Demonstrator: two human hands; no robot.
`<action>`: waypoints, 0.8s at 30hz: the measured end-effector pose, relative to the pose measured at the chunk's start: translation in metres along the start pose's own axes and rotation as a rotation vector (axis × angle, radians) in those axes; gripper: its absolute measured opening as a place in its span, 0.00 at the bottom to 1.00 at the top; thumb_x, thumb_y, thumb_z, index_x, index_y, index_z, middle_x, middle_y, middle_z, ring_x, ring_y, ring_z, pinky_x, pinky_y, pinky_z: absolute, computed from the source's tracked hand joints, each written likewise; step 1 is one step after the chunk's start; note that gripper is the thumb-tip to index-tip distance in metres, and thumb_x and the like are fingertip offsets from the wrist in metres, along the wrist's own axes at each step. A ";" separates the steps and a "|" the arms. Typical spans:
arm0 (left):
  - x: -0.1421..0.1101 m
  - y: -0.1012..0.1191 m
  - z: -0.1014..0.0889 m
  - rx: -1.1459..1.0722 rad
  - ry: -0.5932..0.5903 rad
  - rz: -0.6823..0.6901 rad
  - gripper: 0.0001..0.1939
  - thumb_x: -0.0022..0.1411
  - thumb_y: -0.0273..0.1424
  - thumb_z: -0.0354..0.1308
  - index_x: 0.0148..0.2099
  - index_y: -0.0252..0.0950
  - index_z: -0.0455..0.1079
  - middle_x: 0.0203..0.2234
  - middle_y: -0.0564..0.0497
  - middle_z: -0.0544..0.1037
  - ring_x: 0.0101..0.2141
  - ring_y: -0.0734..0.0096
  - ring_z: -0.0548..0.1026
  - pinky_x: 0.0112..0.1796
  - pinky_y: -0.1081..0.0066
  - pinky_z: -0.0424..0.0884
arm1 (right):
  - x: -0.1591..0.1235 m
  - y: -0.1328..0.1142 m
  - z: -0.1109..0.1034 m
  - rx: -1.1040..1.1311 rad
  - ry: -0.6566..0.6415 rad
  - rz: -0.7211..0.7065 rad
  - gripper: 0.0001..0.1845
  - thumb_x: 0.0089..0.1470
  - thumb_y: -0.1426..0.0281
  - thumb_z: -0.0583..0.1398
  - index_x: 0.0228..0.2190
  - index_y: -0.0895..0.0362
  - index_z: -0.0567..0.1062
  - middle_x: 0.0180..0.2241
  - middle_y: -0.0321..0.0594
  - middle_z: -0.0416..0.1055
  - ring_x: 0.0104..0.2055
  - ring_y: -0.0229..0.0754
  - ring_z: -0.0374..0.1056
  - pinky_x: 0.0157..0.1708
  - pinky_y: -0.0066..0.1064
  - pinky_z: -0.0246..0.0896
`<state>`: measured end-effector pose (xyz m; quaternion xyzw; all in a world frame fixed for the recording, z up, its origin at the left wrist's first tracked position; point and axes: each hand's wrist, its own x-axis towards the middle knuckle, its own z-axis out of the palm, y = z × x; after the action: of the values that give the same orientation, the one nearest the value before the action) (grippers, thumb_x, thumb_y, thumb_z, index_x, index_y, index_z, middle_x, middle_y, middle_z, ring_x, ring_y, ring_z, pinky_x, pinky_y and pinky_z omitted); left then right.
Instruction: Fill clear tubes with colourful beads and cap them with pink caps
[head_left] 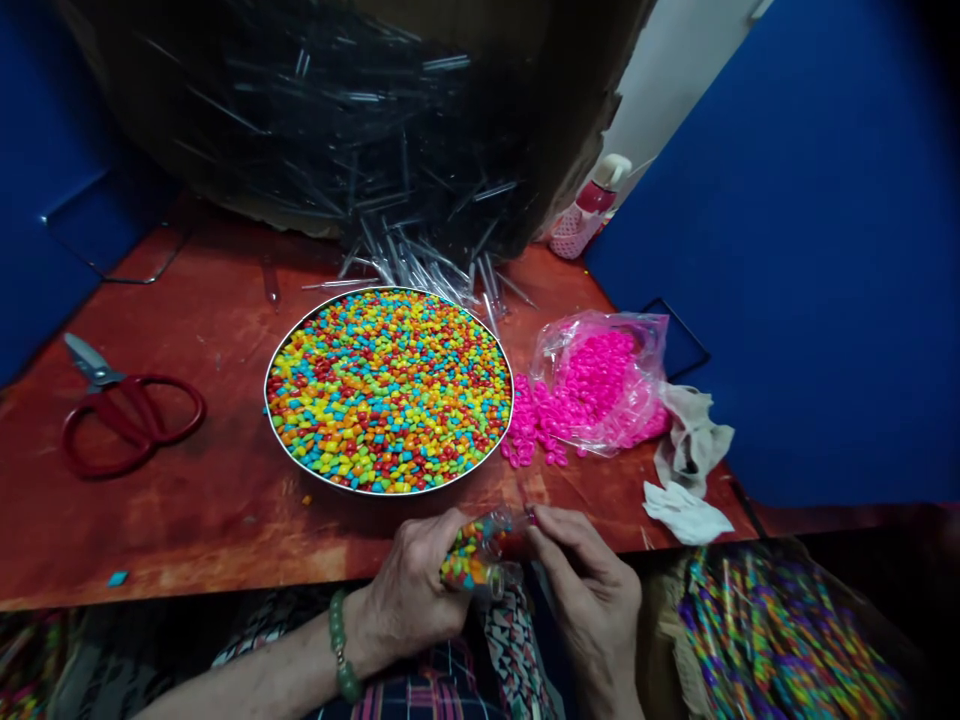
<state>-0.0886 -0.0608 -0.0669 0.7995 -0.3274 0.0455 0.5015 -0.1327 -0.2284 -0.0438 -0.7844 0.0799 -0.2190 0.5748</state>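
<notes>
My left hand (pixel 412 590) is closed around a few clear tubes filled with coloured candies (pixel 476 550), held at the near table edge. My right hand (pixel 589 590) pinches the top end of one of those tubes, where a small pink piece (pixel 529 516) shows at my fingertips. Just beyond my hands stands a round metal tray (pixel 271 420) heaped with multicoloured candies (pixel 390 390). To its right lies an open clear bag (pixel 645 335) of pink caps (pixel 592 385), with some spilled onto the table (pixel 534 440).
Red-handled scissors (pixel 124 415) lie at the left of the red-brown table (pixel 210 500). A cardboard box spilling empty clear tubes (pixel 420 255) sits behind the tray. A pink bottle (pixel 589 210), crumpled cloths (pixel 690 450) and a container of filled tubes (pixel 780 630) are at right.
</notes>
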 end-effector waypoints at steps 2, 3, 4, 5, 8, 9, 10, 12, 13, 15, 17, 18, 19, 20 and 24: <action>0.000 -0.001 0.000 -0.013 0.002 0.029 0.07 0.54 0.23 0.51 0.32 0.38 0.56 0.19 0.55 0.65 0.20 0.75 0.65 0.23 0.74 0.58 | -0.003 -0.003 0.003 -0.060 0.014 -0.096 0.18 0.50 0.80 0.63 0.37 0.46 0.80 0.36 0.34 0.77 0.38 0.36 0.73 0.40 0.27 0.71; 0.000 -0.001 0.000 -0.026 0.000 0.040 0.07 0.53 0.22 0.51 0.34 0.38 0.57 0.20 0.55 0.66 0.20 0.75 0.66 0.24 0.74 0.58 | -0.003 -0.004 0.004 -0.087 0.015 -0.131 0.19 0.50 0.81 0.62 0.38 0.46 0.80 0.36 0.35 0.77 0.39 0.36 0.73 0.40 0.27 0.70; 0.000 -0.001 0.000 -0.039 -0.003 0.049 0.08 0.52 0.21 0.50 0.35 0.37 0.58 0.21 0.54 0.67 0.21 0.75 0.67 0.24 0.74 0.59 | -0.003 -0.004 0.004 -0.105 0.005 -0.152 0.19 0.50 0.81 0.62 0.39 0.47 0.79 0.37 0.35 0.77 0.39 0.36 0.73 0.40 0.27 0.70; 0.000 -0.002 0.000 -0.049 -0.008 0.054 0.10 0.51 0.21 0.50 0.36 0.37 0.59 0.21 0.54 0.68 0.21 0.74 0.67 0.24 0.74 0.60 | -0.003 -0.004 0.003 -0.107 -0.015 -0.147 0.19 0.51 0.81 0.62 0.39 0.47 0.79 0.37 0.35 0.76 0.39 0.35 0.73 0.41 0.26 0.70; 0.001 -0.002 -0.001 -0.053 -0.014 0.056 0.09 0.51 0.22 0.51 0.36 0.37 0.59 0.21 0.54 0.68 0.21 0.74 0.67 0.24 0.74 0.60 | 0.001 -0.001 -0.003 -0.015 -0.092 0.003 0.13 0.52 0.78 0.62 0.36 0.47 0.80 0.34 0.34 0.76 0.37 0.34 0.72 0.39 0.24 0.69; 0.001 -0.003 -0.001 -0.044 -0.017 0.050 0.09 0.51 0.22 0.51 0.35 0.37 0.58 0.21 0.54 0.68 0.21 0.74 0.67 0.24 0.74 0.60 | 0.002 0.001 -0.005 0.034 -0.103 0.087 0.10 0.52 0.76 0.63 0.34 0.48 0.80 0.34 0.35 0.76 0.37 0.35 0.72 0.38 0.24 0.69; 0.001 -0.003 -0.001 -0.034 -0.018 0.043 0.09 0.51 0.22 0.51 0.35 0.38 0.58 0.21 0.54 0.67 0.21 0.75 0.67 0.24 0.74 0.59 | 0.003 0.003 -0.006 0.085 -0.101 0.178 0.08 0.51 0.73 0.64 0.33 0.49 0.80 0.34 0.36 0.76 0.37 0.35 0.72 0.38 0.24 0.69; 0.000 -0.003 -0.001 -0.018 -0.012 0.032 0.08 0.51 0.22 0.51 0.34 0.38 0.57 0.20 0.54 0.67 0.20 0.74 0.67 0.23 0.74 0.58 | 0.003 0.008 -0.008 0.185 -0.074 0.356 0.07 0.49 0.70 0.66 0.33 0.51 0.81 0.34 0.37 0.76 0.36 0.37 0.72 0.36 0.26 0.70; 0.001 -0.003 -0.001 -0.014 -0.007 0.027 0.08 0.51 0.22 0.50 0.33 0.38 0.56 0.20 0.54 0.67 0.20 0.74 0.66 0.23 0.74 0.58 | 0.003 0.010 -0.009 0.226 -0.051 0.433 0.08 0.47 0.69 0.68 0.34 0.51 0.81 0.33 0.38 0.76 0.34 0.38 0.73 0.34 0.27 0.70; 0.002 -0.003 -0.001 -0.016 0.002 0.026 0.08 0.52 0.22 0.51 0.32 0.39 0.55 0.19 0.55 0.66 0.19 0.75 0.65 0.22 0.74 0.56 | 0.001 0.014 -0.009 0.264 0.006 0.519 0.11 0.44 0.68 0.69 0.34 0.52 0.80 0.31 0.38 0.77 0.31 0.38 0.72 0.31 0.27 0.70; 0.003 -0.002 -0.001 -0.023 -0.001 0.032 0.09 0.51 0.22 0.51 0.32 0.39 0.54 0.19 0.56 0.65 0.18 0.76 0.64 0.22 0.74 0.55 | -0.001 0.016 -0.009 0.234 0.036 0.495 0.10 0.44 0.69 0.69 0.33 0.52 0.81 0.31 0.37 0.76 0.31 0.37 0.72 0.32 0.27 0.70; 0.003 -0.002 -0.001 -0.028 -0.003 0.035 0.09 0.51 0.22 0.51 0.32 0.39 0.54 0.19 0.56 0.65 0.18 0.76 0.63 0.22 0.74 0.55 | -0.001 0.017 -0.009 0.213 0.033 0.459 0.09 0.45 0.70 0.69 0.32 0.52 0.81 0.32 0.37 0.76 0.32 0.37 0.72 0.34 0.27 0.69; 0.003 -0.002 -0.002 -0.030 -0.004 0.036 0.09 0.51 0.22 0.51 0.32 0.39 0.54 0.19 0.56 0.65 0.18 0.76 0.63 0.22 0.74 0.55 | -0.001 0.017 -0.010 0.195 0.024 0.424 0.07 0.46 0.71 0.68 0.32 0.52 0.81 0.32 0.37 0.76 0.34 0.38 0.72 0.35 0.27 0.69; 0.003 -0.002 -0.002 -0.030 -0.008 0.034 0.09 0.51 0.22 0.51 0.32 0.39 0.54 0.19 0.56 0.65 0.18 0.76 0.63 0.22 0.74 0.55 | 0.000 0.017 -0.011 0.184 0.009 0.396 0.06 0.46 0.71 0.68 0.31 0.52 0.81 0.32 0.37 0.76 0.34 0.38 0.71 0.35 0.27 0.69; 0.002 -0.003 -0.003 -0.039 -0.056 0.017 0.08 0.51 0.22 0.51 0.33 0.38 0.57 0.20 0.54 0.67 0.20 0.75 0.66 0.23 0.74 0.57 | 0.006 0.013 -0.017 0.159 -0.095 0.360 0.04 0.46 0.71 0.68 0.29 0.54 0.81 0.32 0.40 0.76 0.35 0.41 0.72 0.36 0.32 0.69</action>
<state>-0.0845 -0.0590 -0.0667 0.7877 -0.3489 0.0208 0.5074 -0.1327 -0.2496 -0.0507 -0.7191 0.1739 -0.0811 0.6679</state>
